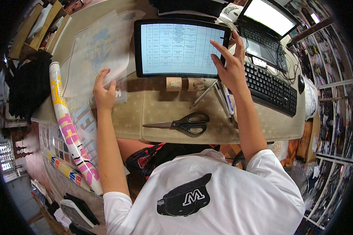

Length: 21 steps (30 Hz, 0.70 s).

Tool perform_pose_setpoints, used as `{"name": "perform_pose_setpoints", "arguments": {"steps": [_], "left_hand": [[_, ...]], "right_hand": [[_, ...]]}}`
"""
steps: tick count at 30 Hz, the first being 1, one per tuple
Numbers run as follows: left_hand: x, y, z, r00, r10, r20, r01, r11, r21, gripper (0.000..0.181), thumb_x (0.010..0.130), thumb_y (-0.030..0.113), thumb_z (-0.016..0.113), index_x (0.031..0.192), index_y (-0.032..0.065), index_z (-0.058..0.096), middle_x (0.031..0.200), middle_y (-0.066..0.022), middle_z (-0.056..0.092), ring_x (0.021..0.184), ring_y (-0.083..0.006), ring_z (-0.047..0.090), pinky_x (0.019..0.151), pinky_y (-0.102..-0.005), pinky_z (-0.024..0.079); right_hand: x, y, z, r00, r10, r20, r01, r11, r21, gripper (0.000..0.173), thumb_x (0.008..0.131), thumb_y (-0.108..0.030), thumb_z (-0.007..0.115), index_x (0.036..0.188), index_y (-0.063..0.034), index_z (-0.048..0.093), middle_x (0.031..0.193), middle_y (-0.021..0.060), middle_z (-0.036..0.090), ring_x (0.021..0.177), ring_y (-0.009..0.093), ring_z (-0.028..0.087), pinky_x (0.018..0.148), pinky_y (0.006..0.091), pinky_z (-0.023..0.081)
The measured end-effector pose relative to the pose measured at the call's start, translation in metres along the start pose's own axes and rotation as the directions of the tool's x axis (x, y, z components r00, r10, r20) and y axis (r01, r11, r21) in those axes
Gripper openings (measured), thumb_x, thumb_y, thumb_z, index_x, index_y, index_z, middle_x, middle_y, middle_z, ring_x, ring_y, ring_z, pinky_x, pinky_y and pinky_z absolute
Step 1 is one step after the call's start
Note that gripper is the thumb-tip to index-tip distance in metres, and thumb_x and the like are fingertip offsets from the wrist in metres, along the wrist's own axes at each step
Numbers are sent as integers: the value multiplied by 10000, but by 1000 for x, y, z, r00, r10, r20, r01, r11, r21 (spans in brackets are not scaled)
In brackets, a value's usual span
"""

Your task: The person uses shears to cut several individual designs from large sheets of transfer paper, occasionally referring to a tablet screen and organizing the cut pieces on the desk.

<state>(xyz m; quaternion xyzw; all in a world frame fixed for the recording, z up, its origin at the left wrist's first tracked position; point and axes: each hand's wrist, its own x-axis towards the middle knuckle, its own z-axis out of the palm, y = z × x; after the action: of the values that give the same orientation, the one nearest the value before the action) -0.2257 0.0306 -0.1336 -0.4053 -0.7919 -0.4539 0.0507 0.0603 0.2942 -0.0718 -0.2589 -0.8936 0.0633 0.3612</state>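
A black-framed tablet (179, 50) with a lit table of rows stands on the desk. My right hand (234, 66) is at its right edge, fingers spread, with the fingertips over or just above the screen; contact is unclear. To the left, my left hand (103, 92) lies on a stack of translucent printed film sheets (98, 53), thumb and fingers apart. Black-handled scissors (179, 124) lie near the desk's front edge, blades pointing left. Below the tablet are two brown cylindrical pieces (174, 84). Several pens (223, 98) lie beside my right wrist.
A long roll of printed film (69, 129) leans along the desk's left side. At right are a black keyboard (269, 88), an open laptop (260, 44), tangled cables and a mouse (301, 84). A white cap (231, 13) sits behind the tablet. Dark cloth (29, 85) is piled at left.
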Motion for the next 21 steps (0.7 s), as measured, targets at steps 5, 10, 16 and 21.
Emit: {"name": "perform_pose_setpoints", "arguments": {"steps": [5, 10, 16, 21], "left_hand": [[0, 4, 3, 998, -56, -28, 55, 997, -45, 353, 747, 17, 589, 1100, 12, 598, 1140, -139, 603, 1100, -286, 554, 964, -345, 401], [0, 6, 1, 998, -58, -22, 58, 998, -32, 330, 751, 25, 586, 1080, 8, 601, 1111, -134, 609, 1080, -284, 563, 950, -343, 409], [1, 6, 1, 996, -83, -14, 82, 997, -9, 324, 751, 32, 580, 1072, 2, 601, 1119, -138, 601, 1083, -280, 559, 953, -337, 406], [0, 4, 1, 997, -80, -21, 80, 997, -12, 322, 748, 31, 578, 1067, -2, 601, 1114, -137, 601, 1079, -281, 559, 951, -336, 406]], "right_hand": [[-9, -3, 2, 999, 17, -30, -14, 995, 103, 413, 753, -214, 752, 1142, -299, 640, 1463, 131, 216, 1370, 367, 174, 1085, 487, 272], [-11, -2, 8, 999, 3, -43, -2, 1000, 16, 435, 713, -199, 778, 1118, -302, 657, 1467, 122, 217, 1374, 345, 182, 1085, 474, 278], [-12, -1, 11, 998, 19, -63, -14, 997, 74, 362, 732, -200, 760, 1072, -300, 683, 1476, 124, 214, 1377, 366, 166, 1088, 494, 263], [-19, -13, -2, 993, -42, 111, 40, 999, 13, 335, 764, -234, 733, 1089, -293, 678, 1506, 132, 157, 1393, 379, 106, 1098, 506, 239]]}}
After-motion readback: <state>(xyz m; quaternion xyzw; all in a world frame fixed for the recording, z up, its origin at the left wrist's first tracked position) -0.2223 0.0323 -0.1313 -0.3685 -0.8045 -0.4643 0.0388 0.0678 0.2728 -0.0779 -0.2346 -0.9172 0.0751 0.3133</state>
